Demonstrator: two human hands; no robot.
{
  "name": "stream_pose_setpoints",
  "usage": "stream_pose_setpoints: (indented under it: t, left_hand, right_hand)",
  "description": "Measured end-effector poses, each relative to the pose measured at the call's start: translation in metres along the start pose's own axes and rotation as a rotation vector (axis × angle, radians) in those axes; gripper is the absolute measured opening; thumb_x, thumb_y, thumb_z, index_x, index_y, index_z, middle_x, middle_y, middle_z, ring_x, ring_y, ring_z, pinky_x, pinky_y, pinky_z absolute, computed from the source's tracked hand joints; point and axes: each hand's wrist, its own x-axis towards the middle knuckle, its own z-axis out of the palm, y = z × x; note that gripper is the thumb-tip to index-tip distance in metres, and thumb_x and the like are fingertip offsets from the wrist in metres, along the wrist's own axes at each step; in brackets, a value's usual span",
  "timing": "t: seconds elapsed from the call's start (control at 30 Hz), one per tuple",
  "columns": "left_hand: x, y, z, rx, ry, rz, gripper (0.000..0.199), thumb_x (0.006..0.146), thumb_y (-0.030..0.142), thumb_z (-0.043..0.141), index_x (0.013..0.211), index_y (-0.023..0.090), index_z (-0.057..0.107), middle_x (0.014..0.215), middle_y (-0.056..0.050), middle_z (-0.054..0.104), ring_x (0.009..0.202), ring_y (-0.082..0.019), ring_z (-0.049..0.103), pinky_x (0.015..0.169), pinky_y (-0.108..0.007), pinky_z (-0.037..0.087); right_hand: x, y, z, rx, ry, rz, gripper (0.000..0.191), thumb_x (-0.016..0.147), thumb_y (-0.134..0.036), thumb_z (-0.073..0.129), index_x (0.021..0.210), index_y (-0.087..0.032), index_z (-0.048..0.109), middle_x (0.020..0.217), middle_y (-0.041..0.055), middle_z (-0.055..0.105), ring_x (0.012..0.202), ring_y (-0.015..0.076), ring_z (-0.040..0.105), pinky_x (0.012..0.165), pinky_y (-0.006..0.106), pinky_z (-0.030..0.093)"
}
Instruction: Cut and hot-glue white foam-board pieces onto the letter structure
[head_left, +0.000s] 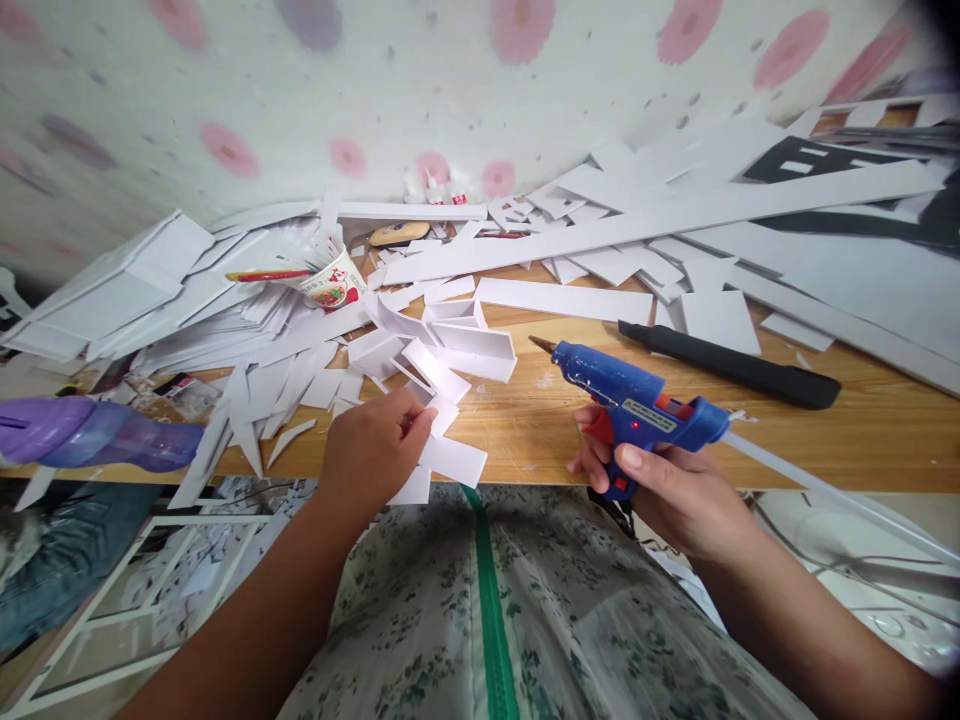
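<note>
Right hand (686, 490) wrapped round handle of blue glue gun (611, 385), palm side up, fingers at red trigger, forearm slanting in from lower right; handle partly covered by thumb and fingers. Gun just above hand, nozzle aimed left and slightly away from person, long axis sloping down rightward into glue stick (832, 488), cut off at view edge. Left hand (379, 440) back up, thumb and forefinger together beside white pieces (476, 350); other fingertips hidden, cannot tell whether pinching. Beyond right hand, black cutter (735, 368) on table (525, 425)
</note>
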Motion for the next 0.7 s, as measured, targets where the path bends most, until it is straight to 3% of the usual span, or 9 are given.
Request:
stream_pose_setpoints:
  t: [0.27, 0.53, 0.7]
  left_hand:
    - [0.001, 0.0, 0.0026, -0.007, 0.007, -0.005, 0.025, 0.085, 0.038, 0.047, 0.068, 0.021, 0.054, 0.06, 0.002, 0.057, 0.058, -0.015, 0.051, 0.059, -0.027, 0.03]
    - [0.0014, -0.0013, 0.0047, 0.01, 0.032, 0.016, 0.025, 0.084, 0.037, 0.047, 0.065, 0.021, 0.05, 0.056, 0.003, 0.052, 0.054, -0.014, 0.046, 0.058, -0.027, 0.029]
    - [0.0065, 0.0016, -0.0043, -0.026, -0.037, 0.002, 0.025, 0.081, 0.036, 0.047, 0.062, 0.021, 0.05, 0.055, 0.003, 0.052, 0.054, -0.014, 0.045, 0.058, -0.027, 0.028]
  right_hand:
    - [-0.0003, -0.0017, 0.0006, -0.001, 0.008, 0.018, 0.03, 0.077, -0.043, 0.072, 0.095, -0.02, 0.067, 0.069, -0.0008, 0.056, 0.061, 0.0147, 0.053, 0.077, 0.04, 0.052]
    - [-0.0012, 0.0007, -0.0009, 0.038, -0.024, 0.007, 0.026, 0.08, -0.039, 0.071, 0.099, -0.022, 0.068, 0.072, -0.0016, 0.059, 0.063, 0.0125, 0.054, 0.078, 0.034, 0.051]
    - [-0.0014, 0.0009, -0.0013, 0.046, -0.042, 0.009, 0.027, 0.08, -0.039, 0.071, 0.102, -0.023, 0.067, 0.072, -0.002, 0.059, 0.064, 0.0118, 0.055, 0.08, 0.034, 0.052]
